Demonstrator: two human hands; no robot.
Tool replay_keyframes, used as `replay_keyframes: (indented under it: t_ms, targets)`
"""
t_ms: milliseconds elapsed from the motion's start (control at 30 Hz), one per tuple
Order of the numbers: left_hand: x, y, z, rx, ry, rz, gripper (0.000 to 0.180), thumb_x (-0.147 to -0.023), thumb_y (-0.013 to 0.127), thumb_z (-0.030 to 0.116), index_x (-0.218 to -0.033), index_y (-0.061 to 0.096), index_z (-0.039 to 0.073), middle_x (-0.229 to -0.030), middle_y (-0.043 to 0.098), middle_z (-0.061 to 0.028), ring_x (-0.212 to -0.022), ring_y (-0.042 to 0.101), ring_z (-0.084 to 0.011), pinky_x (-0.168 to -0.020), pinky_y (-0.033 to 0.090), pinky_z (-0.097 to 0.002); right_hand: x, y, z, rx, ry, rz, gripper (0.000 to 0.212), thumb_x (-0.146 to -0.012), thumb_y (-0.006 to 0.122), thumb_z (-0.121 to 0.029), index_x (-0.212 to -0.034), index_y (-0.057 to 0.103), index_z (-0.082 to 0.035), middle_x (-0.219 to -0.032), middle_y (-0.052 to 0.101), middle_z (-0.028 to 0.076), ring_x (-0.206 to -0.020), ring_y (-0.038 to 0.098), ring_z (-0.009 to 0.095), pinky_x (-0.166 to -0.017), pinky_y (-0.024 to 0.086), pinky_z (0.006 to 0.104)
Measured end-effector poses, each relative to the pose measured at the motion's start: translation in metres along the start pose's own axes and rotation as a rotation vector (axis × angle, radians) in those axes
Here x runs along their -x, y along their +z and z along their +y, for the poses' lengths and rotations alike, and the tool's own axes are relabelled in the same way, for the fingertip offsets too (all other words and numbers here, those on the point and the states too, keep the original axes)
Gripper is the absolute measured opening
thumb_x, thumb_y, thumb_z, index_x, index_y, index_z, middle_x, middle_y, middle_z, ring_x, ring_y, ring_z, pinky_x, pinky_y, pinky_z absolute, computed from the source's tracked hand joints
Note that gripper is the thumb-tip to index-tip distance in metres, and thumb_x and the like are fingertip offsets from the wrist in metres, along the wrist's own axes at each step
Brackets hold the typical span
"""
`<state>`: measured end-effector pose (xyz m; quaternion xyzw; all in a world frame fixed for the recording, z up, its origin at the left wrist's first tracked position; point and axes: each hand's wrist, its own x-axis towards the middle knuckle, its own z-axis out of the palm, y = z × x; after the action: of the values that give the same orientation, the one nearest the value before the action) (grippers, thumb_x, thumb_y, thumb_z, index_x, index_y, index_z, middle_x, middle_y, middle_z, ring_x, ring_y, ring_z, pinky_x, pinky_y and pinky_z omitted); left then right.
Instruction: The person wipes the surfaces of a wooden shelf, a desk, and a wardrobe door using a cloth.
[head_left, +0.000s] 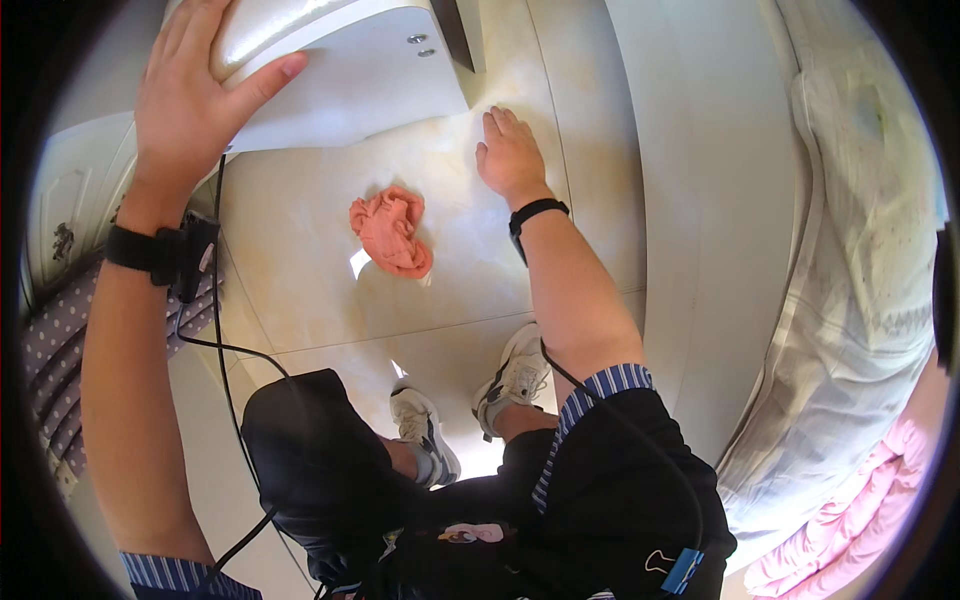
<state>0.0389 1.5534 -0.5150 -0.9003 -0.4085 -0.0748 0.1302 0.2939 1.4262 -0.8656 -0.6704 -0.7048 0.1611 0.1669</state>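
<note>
My left hand (190, 100) rests on a white padded seat (270, 30) at the upper left, with its thumb spread across the edge. Lower down, my right hand (512, 158) reaches toward the tiled floor, just off the corner of the seat's white side panel (350, 80). Its fingers look stretched out, and nothing shows in them; whether they touch the floor I cannot tell. A crumpled coral-orange cloth (392, 232) lies on the tiles (440, 300) between my two arms, apart from both hands.
A white panel (700, 200) runs along the right, beside a mattress with pale rumpled bedding (850, 250) and pink fabric (870, 510). White cabinet doors (85, 200) and a dotted cushion (75, 350) stand left. A black cable (218, 290) hangs near my left arm; my shoes (515, 375) are below.
</note>
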Motion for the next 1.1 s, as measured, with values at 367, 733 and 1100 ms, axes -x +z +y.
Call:
replay_keyframes:
  t_ms: [367, 733, 1100]
  targets:
    - [-0.008, 0.009, -0.008, 0.181, 0.093, 0.106, 0.076, -0.088, 0.077, 0.036, -0.152, 0.049, 0.007, -0.154, 0.051, -0.0179, -0.141, 0.049, -0.0368, -0.117, 0.038, -0.0435, 0.018, -0.031, 0.077, 0.321, 0.579, 0.253, 0.054, -0.097, 0.057, -0.03, -0.135, 0.056, 0.007, -0.146, 0.054, 0.025, -0.141, 0.045, 0.039, -0.118, 0.035, 0.0477]
    - [-0.013, 0.012, -0.01, 0.203, 0.122, 0.083, 0.077, -0.088, 0.074, 0.039, -0.152, 0.047, 0.006, -0.156, 0.049, -0.0181, -0.141, 0.048, -0.0383, -0.117, 0.037, -0.0446, -0.024, -0.044, 0.104, 0.574, 0.487, -0.292, 0.025, -0.098, 0.051, -0.019, -0.115, 0.068, -0.012, -0.117, 0.07, 0.009, -0.121, 0.061, 0.031, -0.114, 0.04, 0.0528]
    - [-0.016, 0.01, -0.006, 0.301, 0.077, 0.082, 0.079, -0.087, 0.075, 0.04, -0.152, 0.046, 0.004, -0.155, 0.049, -0.0202, -0.142, 0.047, -0.0387, -0.118, 0.037, -0.0451, -0.036, -0.052, 0.12, 0.112, 0.982, 0.008, 0.038, -0.099, 0.053, -0.026, -0.125, 0.064, 0.0, -0.134, 0.062, 0.016, -0.13, 0.055, 0.033, -0.107, 0.046, 0.0469]
